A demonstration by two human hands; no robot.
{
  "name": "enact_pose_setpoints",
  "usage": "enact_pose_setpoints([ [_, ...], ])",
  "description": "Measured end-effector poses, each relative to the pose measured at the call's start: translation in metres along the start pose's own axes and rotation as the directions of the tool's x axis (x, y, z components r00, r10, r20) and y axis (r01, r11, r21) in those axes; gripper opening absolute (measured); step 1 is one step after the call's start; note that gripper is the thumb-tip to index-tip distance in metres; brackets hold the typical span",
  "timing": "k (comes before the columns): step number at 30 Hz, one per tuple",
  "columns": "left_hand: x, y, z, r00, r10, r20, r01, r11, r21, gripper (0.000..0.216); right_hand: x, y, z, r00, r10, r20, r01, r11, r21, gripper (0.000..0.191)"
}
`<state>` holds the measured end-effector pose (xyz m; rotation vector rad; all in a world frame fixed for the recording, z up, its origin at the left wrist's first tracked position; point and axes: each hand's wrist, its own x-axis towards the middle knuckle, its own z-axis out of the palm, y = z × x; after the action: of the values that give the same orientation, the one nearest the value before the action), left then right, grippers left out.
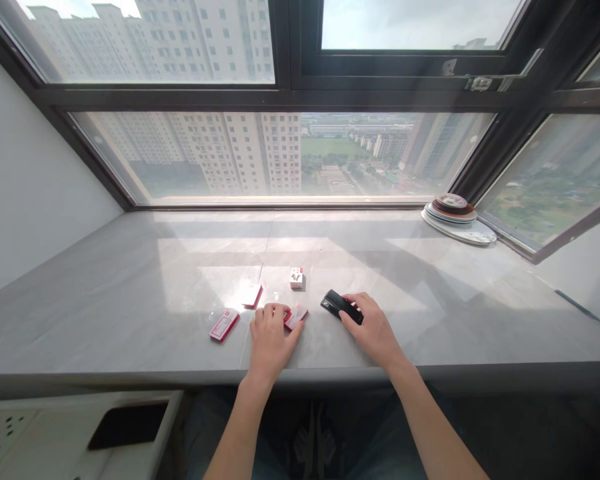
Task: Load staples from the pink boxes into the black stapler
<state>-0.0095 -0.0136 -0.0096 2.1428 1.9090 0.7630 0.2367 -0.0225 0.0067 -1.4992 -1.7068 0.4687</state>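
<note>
On the ledge [380, 350] below the window [180, 99], the right hand [373, 328] grasps a black stapler [340, 307] by its near end, thumb along one side, fingers over the other. Beside it, the left hand [271, 337] spans a red pack [296, 317], fingers at its left end and thumb at its near right edge; whether it grips or merely rests there, I cannot tell. A second pack [224, 325] lies to the left, a third pack [252, 295] just past the left fingertips, and a white box [297, 278] stands beyond the first. Held by one end, the stapler could pivot if the fingers loosen, and a swing leftward might knock the box. A careless leftward sweep would probably shove the third pack. Dragging the first too far back could drop it off the front edge.
</note>
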Motion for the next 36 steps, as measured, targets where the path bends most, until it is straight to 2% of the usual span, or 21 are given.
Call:
enact_pose_setpoints([
  [3,-0.009,0.01,-0.004,0.967,0.226,0.117,-0.213,0.971,-0.11,0.039,0.011,-0.006,0.003,0.995,-0.076,0.065,0.074,0.997,0.033,0.034],
  [5,-0.009,0.016,-0.007,0.933,0.323,0.16,-0.298,0.941,-0.163,0.048,0.018,-0.014,0.011,0.986,-0.103,0.127,0.096,0.994,0.058,0.036],
  [7,-0.007,0.019,-0.009,0.917,0.353,0.186,-0.323,0.93,-0.175,0.05,0.023,-0.025,0.022,0.98,-0.12,0.161,0.113,0.992,0.051,0.036],
  [9,-0.005,0.018,-0.011,0.912,0.357,0.204,-0.325,0.93,-0.173,0.05,0.027,-0.037,0.037,0.982,-0.119,0.147,0.12,0.993,0.006,0.031],
  [11,-0.004,0.014,-0.012,0.909,0.359,0.213,-0.327,0.929,-0.172,0.057,0.03,-0.049,0.051,0.993,-0.083,0.081,0.087,0.995,-0.047,0.023],
  [13,-0.005,0.01,-0.011,0.911,0.353,0.213,-0.322,0.931,-0.17,0.067,0.035,-0.055,0.06,1.0,-0.01,-0.015,0.01,1.0,-0.028,0.02],
  [16,-0.007,0.006,-0.012,0.925,0.318,0.21,-0.289,0.945,-0.156,0.071,0.043,-0.048,0.056,0.979,0.157,-0.132,-0.121,0.961,0.25,0.028],
  [19,-0.007,0.002,-0.014,0.93,0.297,0.216,-0.266,0.951,-0.159,0.07,0.042,-0.016,0.034,0.919,0.367,-0.144,-0.209,0.764,0.611,0.037],
  [21,-0.005,0.001,-0.016,0.926,0.305,0.221,-0.271,0.947,-0.171,0.071,0.033,0.012,0.013,0.874,0.482,-0.057,-0.305,0.637,0.708,0.036],
  [23,-0.004,0.0,-0.016,0.921,0.319,0.226,-0.281,0.942,-0.182,0.068,0.02,0.036,-0.006,0.825,0.563,0.05,-0.446,0.593,0.67,0.038],
  [25,-0.004,0.0,-0.015,0.917,0.328,0.226,-0.289,0.939,-0.188,0.058,0.005,0.048,-0.02,0.79,0.599,0.129,-0.556,0.613,0.561,0.046],
  [27,-0.004,0.002,-0.012,0.919,0.327,0.219,-0.29,0.939,-0.187,0.045,-0.008,0.045,-0.025,0.771,0.586,0.251,-0.631,0.646,0.43,0.053],
  [30,-0.004,0.005,-0.007,0.926,0.312,0.212,-0.274,0.943,-0.187,0.033,-0.02,0.021,-0.011,0.732,0.471,0.493,-0.65,0.699,0.297,0.052],
  [32,-0.002,0.006,-0.007,0.929,0.297,0.222,-0.257,0.947,-0.194,0.033,-0.023,0.004,0.005,0.756,0.391,0.525,-0.59,0.753,0.29,0.047],
  [34,-0.001,0.004,-0.01,0.927,0.29,0.237,-0.242,0.947,-0.212,0.034,-0.023,-0.004,0.019,0.818,0.359,0.45,-0.514,0.807,0.291,0.043],
  [36,0.001,0.002,-0.016,0.92,0.293,0.259,-0.233,0.942,-0.241,0.033,-0.021,-0.002,0.025,0.852,0.367,0.373,-0.476,0.84,0.261,0.039],
])
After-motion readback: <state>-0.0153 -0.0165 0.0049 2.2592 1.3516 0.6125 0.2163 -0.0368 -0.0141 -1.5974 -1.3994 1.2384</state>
